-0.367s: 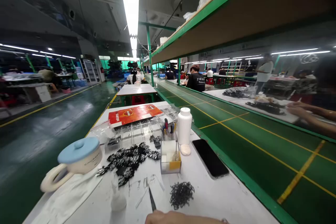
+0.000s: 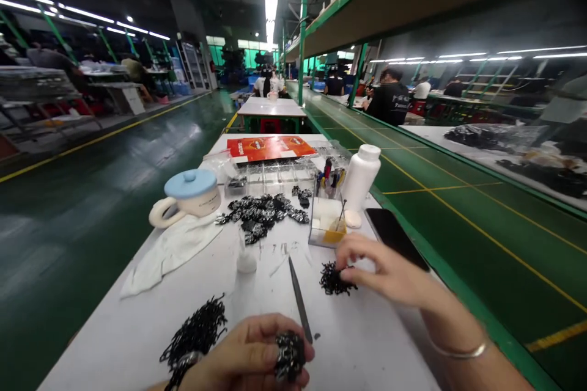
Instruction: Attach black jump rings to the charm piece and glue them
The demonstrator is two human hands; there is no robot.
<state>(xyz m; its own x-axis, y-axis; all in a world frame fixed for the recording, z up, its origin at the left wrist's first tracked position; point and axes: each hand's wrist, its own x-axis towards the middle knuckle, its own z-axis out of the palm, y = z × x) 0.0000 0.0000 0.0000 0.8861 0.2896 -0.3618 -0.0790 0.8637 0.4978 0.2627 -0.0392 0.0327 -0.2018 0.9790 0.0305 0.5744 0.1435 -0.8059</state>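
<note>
The black ornament (image 2: 290,355), with shiny silvery parts, was in the left hand (image 2: 250,351), low over the near part of the white table (image 2: 371,342). The left hand was gripping it between the thumb and the bent fingers. The right hand (image 2: 385,272) reached in over the small pile of black loops (image 2: 332,279), its thumb and fingers curled towards each other and touching the pile; whether a loop was pinched between them could not be told. A bracelet (image 2: 468,351) circled the right wrist.

Between the hands lay the tweezers (image 2: 300,299), tips pointing away from the person. A larger pile of black loops (image 2: 197,330) sat to the left, just beside the left wrist. Beyond the tweezers was a heap of black pieces (image 2: 266,211), with a small white bottle (image 2: 246,263) upright on its near side. A mug (image 2: 202,200) with a blue lid stood left of the heap, near a white cloth (image 2: 172,253). Right of the heap stood a clear box (image 2: 320,236) and a tall white bottle (image 2: 362,177), with a phone (image 2: 397,238) lying flat nearby.
</note>
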